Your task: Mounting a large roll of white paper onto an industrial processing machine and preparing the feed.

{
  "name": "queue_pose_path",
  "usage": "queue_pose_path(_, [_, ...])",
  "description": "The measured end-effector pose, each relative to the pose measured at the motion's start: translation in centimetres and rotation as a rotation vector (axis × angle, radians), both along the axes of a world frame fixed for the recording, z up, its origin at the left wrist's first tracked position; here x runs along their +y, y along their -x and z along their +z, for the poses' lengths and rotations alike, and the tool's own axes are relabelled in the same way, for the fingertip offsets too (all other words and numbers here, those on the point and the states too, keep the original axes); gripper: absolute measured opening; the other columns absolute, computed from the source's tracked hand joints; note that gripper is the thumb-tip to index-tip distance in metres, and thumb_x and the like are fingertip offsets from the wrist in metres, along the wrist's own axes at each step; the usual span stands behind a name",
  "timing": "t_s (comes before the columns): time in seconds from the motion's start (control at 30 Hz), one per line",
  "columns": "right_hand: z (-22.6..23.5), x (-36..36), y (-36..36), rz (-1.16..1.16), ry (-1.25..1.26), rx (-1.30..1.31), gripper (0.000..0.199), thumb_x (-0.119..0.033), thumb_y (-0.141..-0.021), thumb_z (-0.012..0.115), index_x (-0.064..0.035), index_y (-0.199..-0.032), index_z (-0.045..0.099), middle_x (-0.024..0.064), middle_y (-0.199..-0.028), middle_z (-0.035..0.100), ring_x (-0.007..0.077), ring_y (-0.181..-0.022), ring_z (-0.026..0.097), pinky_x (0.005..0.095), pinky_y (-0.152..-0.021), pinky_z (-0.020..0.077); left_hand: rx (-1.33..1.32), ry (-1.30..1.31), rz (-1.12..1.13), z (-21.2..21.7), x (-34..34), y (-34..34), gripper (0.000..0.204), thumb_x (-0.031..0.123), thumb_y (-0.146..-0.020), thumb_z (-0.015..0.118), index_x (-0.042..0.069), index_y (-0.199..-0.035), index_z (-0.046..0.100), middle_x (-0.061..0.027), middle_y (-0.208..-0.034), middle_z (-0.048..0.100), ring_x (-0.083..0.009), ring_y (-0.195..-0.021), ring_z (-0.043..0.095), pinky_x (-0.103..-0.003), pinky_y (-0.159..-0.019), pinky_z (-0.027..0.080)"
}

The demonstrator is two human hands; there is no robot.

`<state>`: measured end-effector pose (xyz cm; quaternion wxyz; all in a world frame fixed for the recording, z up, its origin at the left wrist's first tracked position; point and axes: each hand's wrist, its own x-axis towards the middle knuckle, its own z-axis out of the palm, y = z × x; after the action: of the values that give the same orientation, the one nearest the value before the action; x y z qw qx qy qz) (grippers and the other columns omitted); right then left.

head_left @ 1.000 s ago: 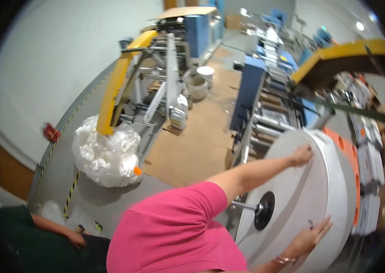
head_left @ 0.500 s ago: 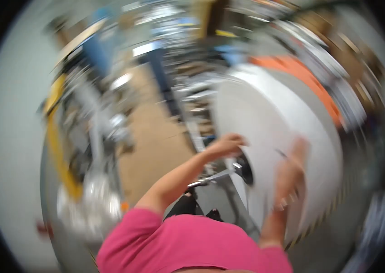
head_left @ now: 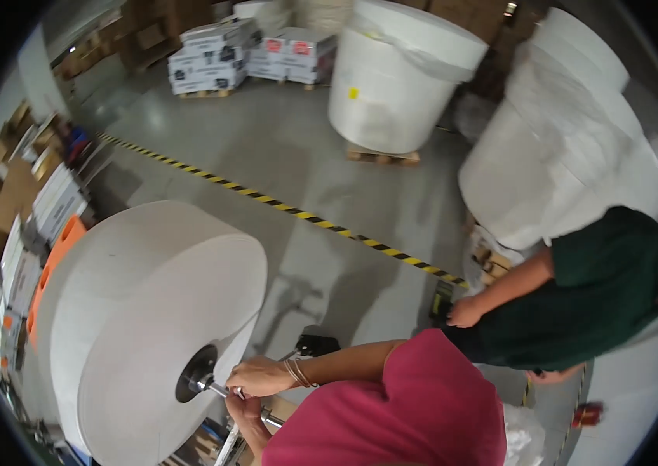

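Note:
A large white roll of sheet material (head_left: 166, 334) stands on its edge at the lower left, with a black round hub (head_left: 197, 374) in its middle. A metal shaft (head_left: 219, 388) sticks out of the hub toward me. My right hand (head_left: 261, 377), with bracelets at the wrist, is closed around the shaft end just beside the hub. My left hand (head_left: 245, 413) is below it, its fingers curled at the same shaft and partly hidden by the right hand.
A co-worker in a dark green shirt (head_left: 609, 287) stands at right, one hand near a dark device (head_left: 442, 299). Big wrapped white rolls (head_left: 399, 85) stand on pallets behind. Yellow-black floor tape (head_left: 290, 208) crosses the floor. Stacked boxes (head_left: 208, 58) stand far back.
My view has swung to the right, so the roll now sits at left and the co-worker shows. Both hands, apart before, have come together on the shaft by the hub.

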<state>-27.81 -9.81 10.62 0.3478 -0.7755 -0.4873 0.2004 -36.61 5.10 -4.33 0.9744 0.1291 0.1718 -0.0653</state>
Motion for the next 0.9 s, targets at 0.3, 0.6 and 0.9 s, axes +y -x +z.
queue_pose_path(0.3, [-3.6, -3.9, 7.5, -0.404, -0.108, -0.153, 0.019, -0.015, -0.071, 0.056, -0.0067, -0.088, 0.051, 0.0064, -0.089, 0.051, 0.0245, -0.081, 0.056, 0.0337, -0.060, 0.0485, 0.163, -0.024, -0.073, 0.7, -4.8, 2.7, 0.022, 0.010, -0.087, 0.037, -0.003, -0.100, 0.049, -0.0141, -0.101, 0.054, -0.0227, -0.094, 0.053, -0.033, -0.085, 0.043])
queue_pose_path(0.6, [-2.2, -3.1, 10.4, -0.446, -0.068, -0.127, 0.011, -0.011, -0.072, 0.052, -0.0014, -0.077, 0.053, 0.0166, -0.075, 0.057, 0.0343, -0.071, 0.059, 0.0409, -0.058, 0.0478, 0.372, -0.088, 0.026, 7.7, -6.6, 5.5, 0.032, 0.016, -0.086, 0.028, -0.003, -0.105, 0.047, -0.0159, -0.108, 0.052, -0.0265, -0.102, 0.050, -0.041, -0.092, 0.037])
queue_pose_path(0.9, [-2.9, -4.6, 12.8, -0.495, -0.178, -0.029, 0.014, -0.010, -0.070, 0.056, -0.0018, -0.081, 0.057, 0.0163, -0.072, 0.060, 0.0327, -0.071, 0.059, 0.0413, -0.061, 0.0468, 0.257, -0.113, -0.173, 4.4, -6.2, 6.4, 0.036, 0.034, -0.087, 0.039, 0.003, -0.102, 0.050, -0.0112, -0.103, 0.056, -0.0259, -0.098, 0.052, -0.041, -0.088, 0.039])
